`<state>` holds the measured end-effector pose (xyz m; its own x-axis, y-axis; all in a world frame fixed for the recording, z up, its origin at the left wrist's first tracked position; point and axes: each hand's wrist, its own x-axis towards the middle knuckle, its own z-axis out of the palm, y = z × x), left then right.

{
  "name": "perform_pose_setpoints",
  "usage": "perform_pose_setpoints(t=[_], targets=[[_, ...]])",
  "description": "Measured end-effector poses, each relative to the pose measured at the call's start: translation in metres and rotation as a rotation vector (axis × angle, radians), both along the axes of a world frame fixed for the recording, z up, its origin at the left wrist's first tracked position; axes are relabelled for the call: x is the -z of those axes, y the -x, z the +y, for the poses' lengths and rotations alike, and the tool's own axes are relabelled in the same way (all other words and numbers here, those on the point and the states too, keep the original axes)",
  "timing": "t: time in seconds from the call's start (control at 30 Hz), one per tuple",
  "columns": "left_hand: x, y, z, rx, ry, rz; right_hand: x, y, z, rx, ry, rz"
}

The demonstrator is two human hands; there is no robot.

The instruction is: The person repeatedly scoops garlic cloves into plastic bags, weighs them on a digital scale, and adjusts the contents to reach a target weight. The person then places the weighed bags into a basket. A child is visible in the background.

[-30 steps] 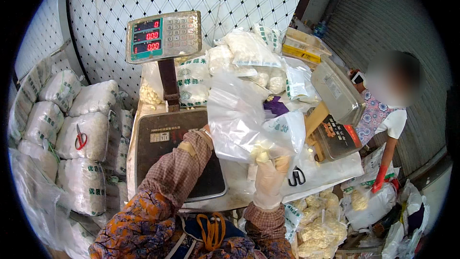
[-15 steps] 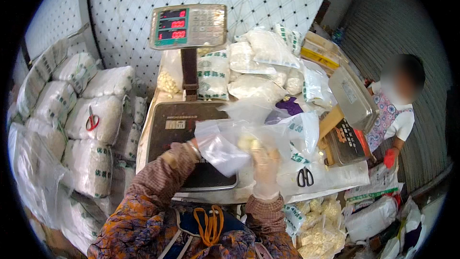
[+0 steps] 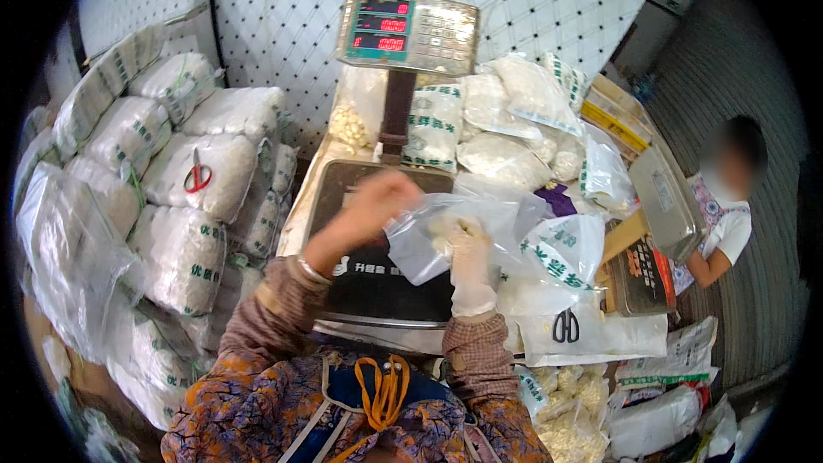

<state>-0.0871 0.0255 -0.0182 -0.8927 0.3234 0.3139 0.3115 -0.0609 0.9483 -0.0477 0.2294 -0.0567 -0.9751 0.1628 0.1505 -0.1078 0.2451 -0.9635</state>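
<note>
My right hand (image 3: 471, 261), in a thin whitish glove, is closed around pale pieces that look like peeled garlic cloves (image 3: 444, 230). It is at the clear plastic bag (image 3: 417, 253), which hangs over the right part of the black scale platform (image 3: 364, 287). Whether the fingers are inside the bag or in front of it I cannot tell. My bare left hand (image 3: 373, 210) hovers over the platform, close to the bag's upper left edge. Motion smears its fingers, so their grip on the bag does not show.
The scale's lit display (image 3: 407, 32) stands on a post behind the platform. Filled white bags (image 3: 506, 120) pile up beyond it, and more packed bags (image 3: 184, 270) with red scissors (image 3: 197, 173) lie left. Black scissors (image 3: 566, 326) lie right. A person (image 3: 724, 206) is by a second scale (image 3: 639, 274).
My left hand has moved up and away from the bag's left side. My right hand remains at the bag with the cloves. The whole view has shifted, and the person's red-gloved hand no longer shows.
</note>
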Motion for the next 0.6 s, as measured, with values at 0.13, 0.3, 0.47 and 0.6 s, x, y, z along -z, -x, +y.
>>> perform_pose_setpoints(t=[0.13,0.3,0.47,0.6], targets=[[0.012,-0.016,0.011,0.036,0.13,-0.03,-0.01,0.008,-0.022,-0.301,0.16,-0.023],[0.017,-0.031,-0.016,-0.213,0.321,0.383,-0.027,-0.01,-0.021,-0.511,0.242,0.001],[0.022,-0.042,-0.018,-0.473,0.438,0.629,-0.042,-0.022,-0.024,-0.592,0.372,0.115],[0.024,-0.05,-0.009,-0.48,0.535,0.726,-0.036,-0.012,-0.046,-0.368,0.245,0.016]])
